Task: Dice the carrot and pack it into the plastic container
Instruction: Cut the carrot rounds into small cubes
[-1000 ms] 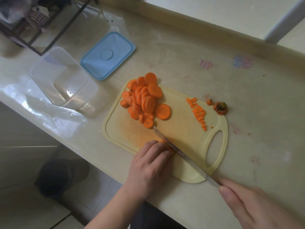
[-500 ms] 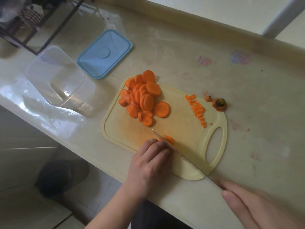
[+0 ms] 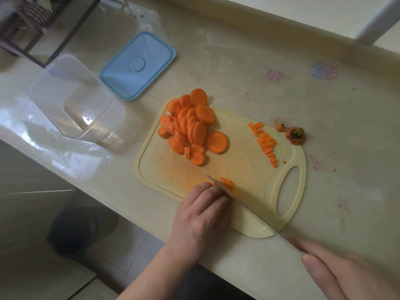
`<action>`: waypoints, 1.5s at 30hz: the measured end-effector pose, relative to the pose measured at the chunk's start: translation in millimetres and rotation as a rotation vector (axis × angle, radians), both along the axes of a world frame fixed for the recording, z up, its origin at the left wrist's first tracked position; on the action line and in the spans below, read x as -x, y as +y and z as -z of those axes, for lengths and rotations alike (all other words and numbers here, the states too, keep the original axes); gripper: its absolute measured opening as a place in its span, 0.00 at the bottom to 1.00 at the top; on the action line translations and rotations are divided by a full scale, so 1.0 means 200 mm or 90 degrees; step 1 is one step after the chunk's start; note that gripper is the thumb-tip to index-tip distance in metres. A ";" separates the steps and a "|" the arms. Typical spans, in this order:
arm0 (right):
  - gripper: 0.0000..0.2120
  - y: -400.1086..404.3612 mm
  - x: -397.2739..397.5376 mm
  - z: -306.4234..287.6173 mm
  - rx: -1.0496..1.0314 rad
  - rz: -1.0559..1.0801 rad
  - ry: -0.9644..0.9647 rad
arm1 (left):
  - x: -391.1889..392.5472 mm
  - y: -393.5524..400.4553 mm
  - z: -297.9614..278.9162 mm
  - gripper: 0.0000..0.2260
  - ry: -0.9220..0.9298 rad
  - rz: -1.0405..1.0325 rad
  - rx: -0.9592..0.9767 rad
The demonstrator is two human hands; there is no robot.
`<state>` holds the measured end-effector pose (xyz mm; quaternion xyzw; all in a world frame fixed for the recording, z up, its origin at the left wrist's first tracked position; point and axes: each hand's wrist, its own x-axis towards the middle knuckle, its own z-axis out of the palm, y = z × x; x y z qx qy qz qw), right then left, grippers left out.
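Orange carrot slice point(image 3: 227, 182) under long steel knife point(image 3: 244, 205) on pale yellow plastic cutting board point(image 3: 238, 169), left hand point(image 3: 200, 217) fingers curled pinning slice, right hand point(image 3: 346, 276) gripping knife, clear plastic container point(image 3: 71, 96) left of board.

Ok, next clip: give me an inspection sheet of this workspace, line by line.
Surface: pale counter, stained with faint pink and blue marks.
Job's things: cutting board carries a pile of carrot rounds and a row of diced carrot; clear plastic container holds no carrot; blue lid lies beside it.
Clutter: carrot top and a small carrot end off the board.
Grippers: left hand holds down a carrot slice; right hand grips the knife.
Cables: nothing seen.
Surroundings: dark wire rack at the far left; floor below.
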<state>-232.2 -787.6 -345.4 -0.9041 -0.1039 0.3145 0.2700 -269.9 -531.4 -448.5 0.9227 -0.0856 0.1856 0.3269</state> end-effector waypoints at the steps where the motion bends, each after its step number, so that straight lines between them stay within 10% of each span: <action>1: 0.38 0.01 -0.01 0.00 -0.004 -0.016 0.004 | 0.00 0.00 0.00 0.08 0.000 0.001 0.000; 9: 0.12 0.13 -0.13 -0.09 -0.111 -0.124 -0.039 | 0.01 0.00 0.00 0.05 -0.002 -0.008 -0.022; 26: 0.38 0.02 -0.02 -0.07 0.016 -0.068 0.013 | 0.04 0.02 0.01 0.08 -0.012 -0.001 -0.017; 33: 0.34 0.11 -0.08 0.01 -0.083 -0.118 0.055 | 0.03 0.02 0.02 0.07 -0.012 0.003 -0.027; 39: 0.11 0.16 -0.12 -0.13 -0.148 -0.118 0.017 | 0.03 0.01 -0.01 0.03 -0.032 -0.031 -0.049; 45: 0.19 0.10 -0.05 -0.13 -0.104 -0.082 0.052 | 0.04 0.01 0.01 0.08 -0.052 -0.034 -0.041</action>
